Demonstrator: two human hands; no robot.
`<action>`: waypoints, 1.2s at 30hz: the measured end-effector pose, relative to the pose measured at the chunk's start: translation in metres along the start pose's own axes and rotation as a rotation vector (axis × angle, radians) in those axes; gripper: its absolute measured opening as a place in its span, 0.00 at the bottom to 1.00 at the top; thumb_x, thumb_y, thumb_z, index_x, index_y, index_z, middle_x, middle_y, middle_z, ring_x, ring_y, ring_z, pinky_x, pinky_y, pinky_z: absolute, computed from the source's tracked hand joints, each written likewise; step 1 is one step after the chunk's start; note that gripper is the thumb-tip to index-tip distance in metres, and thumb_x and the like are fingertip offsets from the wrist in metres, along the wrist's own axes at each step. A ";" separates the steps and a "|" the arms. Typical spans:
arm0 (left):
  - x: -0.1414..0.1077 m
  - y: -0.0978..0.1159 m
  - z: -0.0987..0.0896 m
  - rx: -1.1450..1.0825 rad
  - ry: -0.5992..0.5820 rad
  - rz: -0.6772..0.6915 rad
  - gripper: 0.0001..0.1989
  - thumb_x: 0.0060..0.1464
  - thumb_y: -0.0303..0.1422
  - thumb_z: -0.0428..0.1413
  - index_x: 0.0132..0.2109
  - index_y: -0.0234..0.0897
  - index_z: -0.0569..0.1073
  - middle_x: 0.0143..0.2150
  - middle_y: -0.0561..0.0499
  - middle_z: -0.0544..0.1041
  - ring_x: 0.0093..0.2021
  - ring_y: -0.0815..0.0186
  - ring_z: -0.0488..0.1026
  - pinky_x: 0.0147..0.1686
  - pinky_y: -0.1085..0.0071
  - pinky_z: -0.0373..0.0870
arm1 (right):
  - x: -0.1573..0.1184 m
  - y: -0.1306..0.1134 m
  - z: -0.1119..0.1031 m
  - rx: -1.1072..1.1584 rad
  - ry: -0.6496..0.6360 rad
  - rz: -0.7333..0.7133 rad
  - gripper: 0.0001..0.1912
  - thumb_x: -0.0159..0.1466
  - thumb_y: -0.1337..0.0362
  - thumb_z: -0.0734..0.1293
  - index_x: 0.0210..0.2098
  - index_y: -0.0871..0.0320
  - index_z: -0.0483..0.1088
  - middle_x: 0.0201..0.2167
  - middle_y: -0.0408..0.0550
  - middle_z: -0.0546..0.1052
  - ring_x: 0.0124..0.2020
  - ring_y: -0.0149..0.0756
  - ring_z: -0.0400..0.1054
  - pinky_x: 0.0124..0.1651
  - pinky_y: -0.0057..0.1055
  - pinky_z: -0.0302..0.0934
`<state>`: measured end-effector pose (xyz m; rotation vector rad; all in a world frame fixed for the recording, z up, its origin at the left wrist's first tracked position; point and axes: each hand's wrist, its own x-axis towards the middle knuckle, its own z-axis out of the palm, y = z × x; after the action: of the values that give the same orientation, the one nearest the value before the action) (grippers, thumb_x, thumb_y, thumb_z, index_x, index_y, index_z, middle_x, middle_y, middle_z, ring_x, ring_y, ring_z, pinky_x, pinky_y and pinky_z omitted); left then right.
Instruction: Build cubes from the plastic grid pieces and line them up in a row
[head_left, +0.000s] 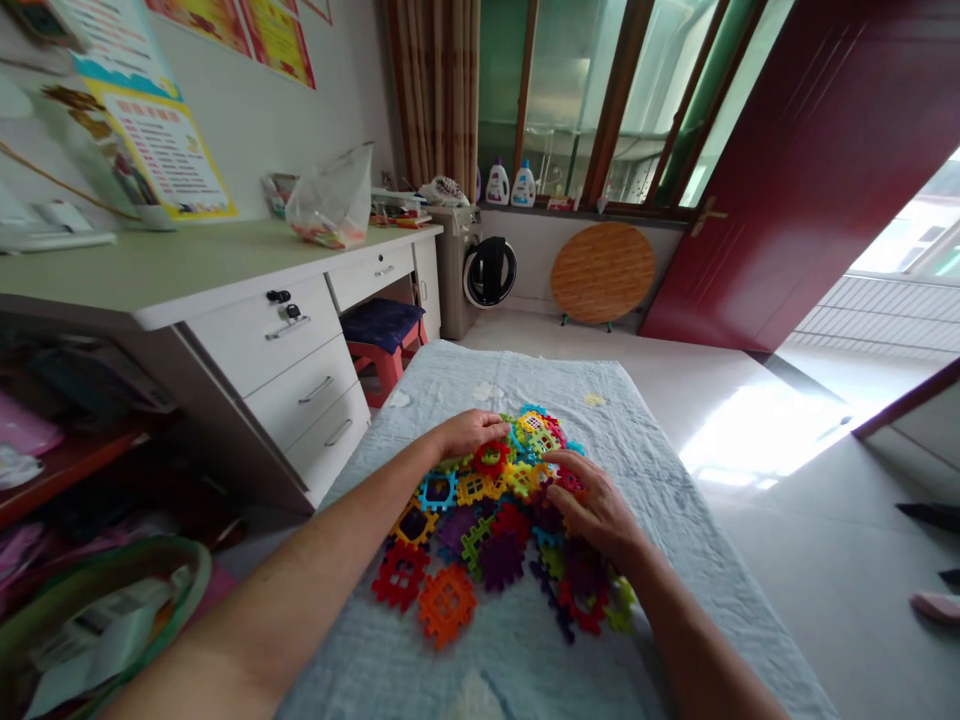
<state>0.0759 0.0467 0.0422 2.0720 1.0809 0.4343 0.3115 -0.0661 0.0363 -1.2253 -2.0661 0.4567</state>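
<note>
A pile of colourful plastic interlocking building pieces (472,490), square and gear-shaped with notched edges, lies on a cloth-covered surface. My left hand (471,434) rests at the pile's far left edge, its fingers stretched over the pieces; their tips are partly hidden. On the right side, my right hand (596,505) reaches over the heap with thumb and fingers apart, touching pieces near a purple one. No piece is lifted clear of the pile. Closest to me lie an orange window piece (447,606) and a red window piece (400,576), both flat on the cloth.
The pale blue cloth (360,660) covers the work surface. A desk with drawers (285,350) runs along the left, with a plastic bag (334,200) on it. A red stool (384,340) is tucked beneath. A green-rimmed basket (199,570) stands at lower left.
</note>
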 end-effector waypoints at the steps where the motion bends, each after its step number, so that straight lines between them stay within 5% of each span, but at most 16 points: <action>1: 0.004 0.002 -0.002 0.064 0.026 0.003 0.29 0.57 0.55 0.43 0.33 0.35 0.75 0.30 0.51 0.76 0.31 0.65 0.71 0.36 0.71 0.66 | 0.000 0.003 -0.004 0.015 0.052 0.017 0.15 0.64 0.57 0.61 0.49 0.53 0.69 0.48 0.49 0.74 0.51 0.42 0.67 0.54 0.41 0.59; 4: 0.024 0.007 -0.007 0.306 0.181 -0.010 0.31 0.61 0.52 0.37 0.29 0.35 0.74 0.32 0.48 0.74 0.35 0.63 0.72 0.41 0.69 0.66 | 0.002 0.021 -0.012 -0.024 0.242 0.135 0.15 0.65 0.54 0.59 0.44 0.54 0.70 0.45 0.50 0.75 0.49 0.43 0.67 0.53 0.41 0.59; 7: 0.052 0.012 -0.003 0.461 0.253 -0.067 0.28 0.61 0.49 0.38 0.37 0.36 0.75 0.43 0.43 0.74 0.46 0.59 0.71 0.49 0.66 0.63 | 0.002 0.046 -0.013 -0.135 0.316 0.349 0.20 0.66 0.51 0.55 0.45 0.56 0.70 0.46 0.53 0.75 0.50 0.46 0.66 0.54 0.45 0.57; 11: 0.086 0.019 0.014 0.469 0.144 -0.116 0.26 0.56 0.53 0.46 0.50 0.41 0.72 0.56 0.44 0.70 0.56 0.54 0.66 0.54 0.61 0.60 | 0.001 0.065 -0.008 -0.177 0.207 0.567 0.25 0.65 0.50 0.52 0.51 0.58 0.68 0.52 0.56 0.73 0.55 0.50 0.62 0.57 0.48 0.54; 18: 0.106 0.033 0.036 0.397 -0.068 -0.100 0.29 0.47 0.52 0.55 0.50 0.38 0.72 0.55 0.42 0.73 0.54 0.52 0.68 0.51 0.63 0.63 | 0.002 0.059 0.001 -0.014 0.096 0.469 0.25 0.64 0.51 0.56 0.56 0.55 0.64 0.50 0.53 0.74 0.55 0.48 0.65 0.58 0.48 0.55; 25: 0.075 0.058 0.030 0.254 -0.209 0.075 0.17 0.51 0.38 0.55 0.46 0.36 0.74 0.37 0.51 0.78 0.36 0.65 0.74 0.34 0.75 0.66 | 0.005 0.050 -0.003 0.412 0.184 0.406 0.23 0.62 0.50 0.60 0.53 0.53 0.63 0.50 0.50 0.73 0.46 0.41 0.69 0.48 0.40 0.65; 31: 0.017 0.077 0.019 0.232 -0.050 0.411 0.11 0.49 0.31 0.56 0.42 0.36 0.75 0.38 0.50 0.75 0.37 0.66 0.71 0.38 0.74 0.65 | 0.000 0.021 -0.008 0.657 0.170 0.291 0.19 0.63 0.53 0.62 0.51 0.52 0.65 0.45 0.48 0.75 0.44 0.40 0.70 0.45 0.37 0.66; 36: -0.043 0.070 0.010 0.301 0.061 0.415 0.14 0.53 0.29 0.54 0.47 0.40 0.73 0.41 0.49 0.72 0.42 0.63 0.70 0.44 0.70 0.66 | -0.003 -0.002 -0.012 0.636 0.071 0.226 0.17 0.64 0.54 0.60 0.49 0.52 0.67 0.43 0.48 0.77 0.44 0.40 0.71 0.44 0.36 0.65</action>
<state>0.0954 -0.0177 0.0893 2.5785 0.7807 0.5673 0.3194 -0.0701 0.0449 -1.0553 -1.5388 1.0620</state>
